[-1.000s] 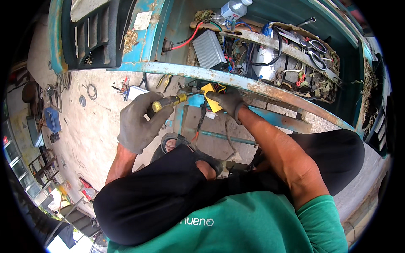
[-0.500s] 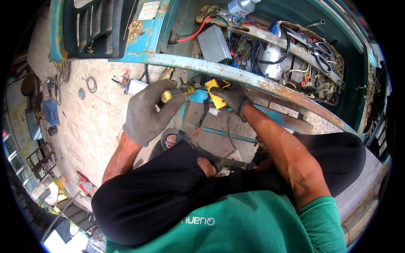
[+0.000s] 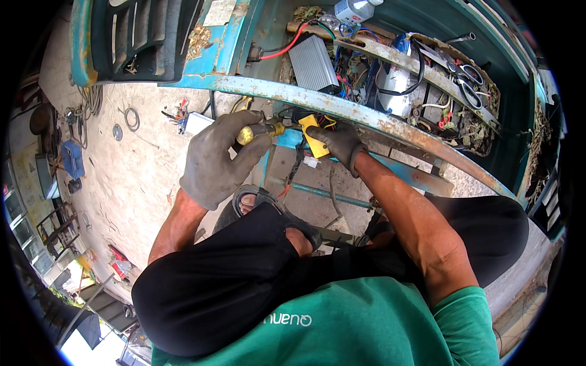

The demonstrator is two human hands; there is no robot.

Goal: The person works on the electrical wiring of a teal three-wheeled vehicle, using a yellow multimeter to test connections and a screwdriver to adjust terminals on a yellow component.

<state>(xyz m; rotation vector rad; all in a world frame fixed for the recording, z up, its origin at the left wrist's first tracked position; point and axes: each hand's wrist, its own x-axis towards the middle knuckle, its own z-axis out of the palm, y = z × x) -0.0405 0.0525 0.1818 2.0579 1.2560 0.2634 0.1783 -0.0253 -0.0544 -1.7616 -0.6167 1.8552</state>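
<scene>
My left hand [image 3: 210, 160], in a grey work glove, is closed round a screwdriver [image 3: 246, 135] with a yellow and dark handle. The tool points right, toward a flat yellow plastic piece [image 3: 313, 136]. That piece is pinched by my gloved right hand [image 3: 342, 145], the thumb lying over its face. Whether the screwdriver's tip touches it I cannot tell. Dark and yellow wires show behind the yellow piece, and a dark taped cable [image 3: 297, 160] hangs beneath it. Both hands are just below the rusty teal frame rail [image 3: 293, 94].
Above the rail, an open compartment holds a finned grey metal box [image 3: 314, 63], tangled wires, scissors [image 3: 470, 85] and a plastic bottle [image 3: 357, 8]. Yellow-handled pliers [image 3: 242, 104] and a white box [image 3: 196, 124] lie beyond my left hand. A blue crate [image 3: 73, 160] stands far left.
My left hand and the screwdriver have shifted slightly right and up, closer to the yellow piece. My right hand keeps its hold almost unmoved.
</scene>
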